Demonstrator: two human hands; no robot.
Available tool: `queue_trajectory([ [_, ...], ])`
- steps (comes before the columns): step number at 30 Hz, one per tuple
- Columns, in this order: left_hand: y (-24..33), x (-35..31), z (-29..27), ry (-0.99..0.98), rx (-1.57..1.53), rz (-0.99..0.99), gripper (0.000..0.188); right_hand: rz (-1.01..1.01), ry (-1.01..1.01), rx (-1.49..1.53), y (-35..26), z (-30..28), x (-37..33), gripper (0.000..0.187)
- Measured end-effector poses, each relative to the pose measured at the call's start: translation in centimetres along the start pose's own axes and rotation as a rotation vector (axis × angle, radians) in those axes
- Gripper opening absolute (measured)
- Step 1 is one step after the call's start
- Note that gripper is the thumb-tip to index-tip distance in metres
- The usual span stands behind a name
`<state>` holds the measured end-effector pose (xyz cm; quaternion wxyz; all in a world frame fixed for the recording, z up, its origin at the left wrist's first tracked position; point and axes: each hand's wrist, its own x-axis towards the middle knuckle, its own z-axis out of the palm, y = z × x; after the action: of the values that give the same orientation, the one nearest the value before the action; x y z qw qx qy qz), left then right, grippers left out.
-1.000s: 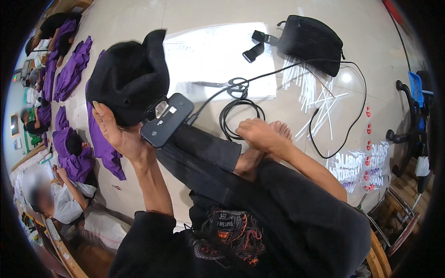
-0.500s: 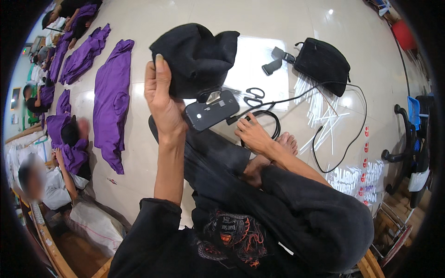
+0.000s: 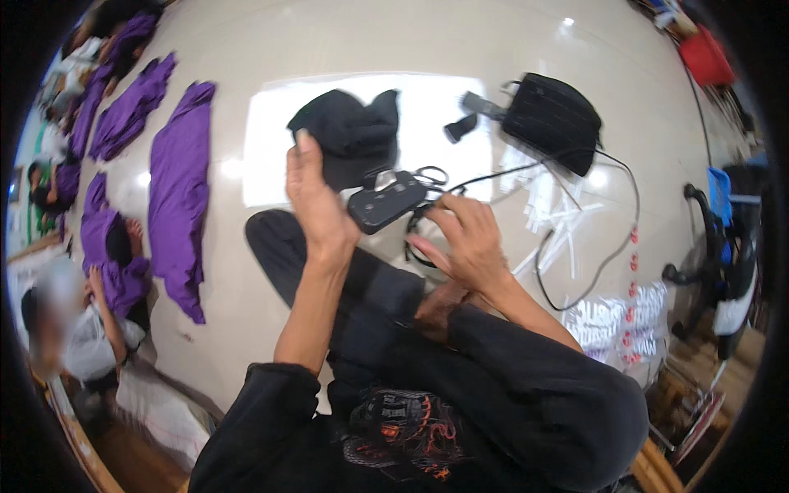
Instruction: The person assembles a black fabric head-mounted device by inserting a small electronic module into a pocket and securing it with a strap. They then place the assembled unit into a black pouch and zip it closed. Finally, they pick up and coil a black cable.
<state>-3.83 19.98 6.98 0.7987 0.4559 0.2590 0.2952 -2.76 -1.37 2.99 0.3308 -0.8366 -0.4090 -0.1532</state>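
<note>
A black fabric cap point(image 3: 345, 135) is raised over my lap, with a flat black device point(image 3: 386, 202) fixed at its near edge. My left hand point(image 3: 319, 201) grips the cap's left side, thumb upright and palm beside the device. My right hand point(image 3: 464, 234) is beside the device's right end, thumb and index finger apart, fingertips close to the black cable point(image 3: 485, 174). Whether a fingertip touches the cable I cannot tell. Behind the device, the handles of a pair of scissors point(image 3: 431, 174) show; the blades are hidden.
A white sheet point(image 3: 267, 148) lies on the floor behind the cap. To its right are a black pouch point(image 3: 552, 119) with a strap, white strips point(image 3: 567, 234) and printed plastic bags point(image 3: 596, 324). Purple garments point(image 3: 177, 197) and seated people line the left; a chair base point(image 3: 699, 255) stands right.
The cap and device have come lower and nearer, and the device is turned slightly. My right hand has risen beside the device, its thumb now spread from its index finger. The view has shifted.
</note>
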Motion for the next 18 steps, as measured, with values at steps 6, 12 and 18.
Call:
queue_trajectory([
  [6, -1.7, -1.4, 2.5, 0.04, 0.023, -0.007, 0.033, -0.352, -0.218, -0.161, 4.6, -0.4, 1.8, 0.011],
  [12, -2.7, -0.3, 2.3, 0.052, 0.004, -0.138, 0.03, -0.725, -0.304, -0.068, 6.5, -4.4, 5.0, 0.015],
  [18, -4.2, -0.3, 2.9, 0.05, 0.116, -0.064, 0.032, -0.71, -0.156, -0.022, 6.4, -5.4, 3.3, 0.017],
])
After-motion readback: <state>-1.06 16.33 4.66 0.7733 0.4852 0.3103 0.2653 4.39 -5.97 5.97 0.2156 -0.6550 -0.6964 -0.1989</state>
